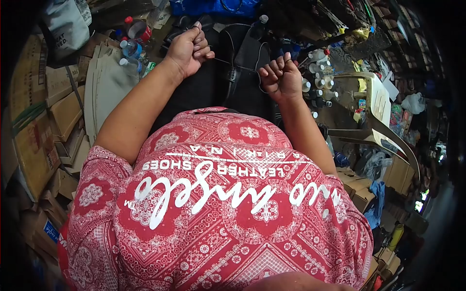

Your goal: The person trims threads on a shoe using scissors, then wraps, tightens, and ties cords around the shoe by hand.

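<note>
A thin light thread [248,69] stretches between my two hands over the dark clothing on my lap. My left hand [187,50] is closed in a fist with the thread running from its fingers, the thumb pointing up. Lower and to the right, my right hand [283,78] is also closed on the thread, thumb raised. Between the hands, the thread meets a black strap-like piece [232,75], whose exact kind I cannot make out. A loop of thread hangs beside my right hand.
A white plastic chair [378,104] stands at the right, near several plastic bottles [323,80]. More bottles [131,48] lie at the upper left beside a pale curved panel [104,82]. Cardboard [63,104] is stacked along the left. A blue bag [213,7] lies ahead.
</note>
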The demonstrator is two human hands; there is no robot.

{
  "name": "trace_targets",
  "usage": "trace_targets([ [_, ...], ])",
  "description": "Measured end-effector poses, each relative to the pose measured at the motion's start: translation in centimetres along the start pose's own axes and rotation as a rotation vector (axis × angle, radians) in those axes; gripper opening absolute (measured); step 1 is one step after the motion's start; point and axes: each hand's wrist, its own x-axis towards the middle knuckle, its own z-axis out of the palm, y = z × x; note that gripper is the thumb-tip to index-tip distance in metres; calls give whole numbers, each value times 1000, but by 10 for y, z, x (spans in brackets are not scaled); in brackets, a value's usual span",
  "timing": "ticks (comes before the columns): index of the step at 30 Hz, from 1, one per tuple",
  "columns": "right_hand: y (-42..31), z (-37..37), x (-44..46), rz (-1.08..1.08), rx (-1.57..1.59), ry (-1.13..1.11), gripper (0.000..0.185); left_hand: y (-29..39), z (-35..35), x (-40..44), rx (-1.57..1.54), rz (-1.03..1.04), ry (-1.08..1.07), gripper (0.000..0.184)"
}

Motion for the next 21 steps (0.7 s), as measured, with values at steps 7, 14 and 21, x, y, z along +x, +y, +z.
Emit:
trace_targets([
  [7,-5,-2,-5,-26,-62,66,43,10,-3,-4,1,12,96,41],
  [14,-13,-13,-6,-3,-116,8,42,20,-20,-3,-17,-34,40,37],
  [21,-49,-68,-24,71,-698,154,34,86,-67,-36,1282,72,17,23],
])
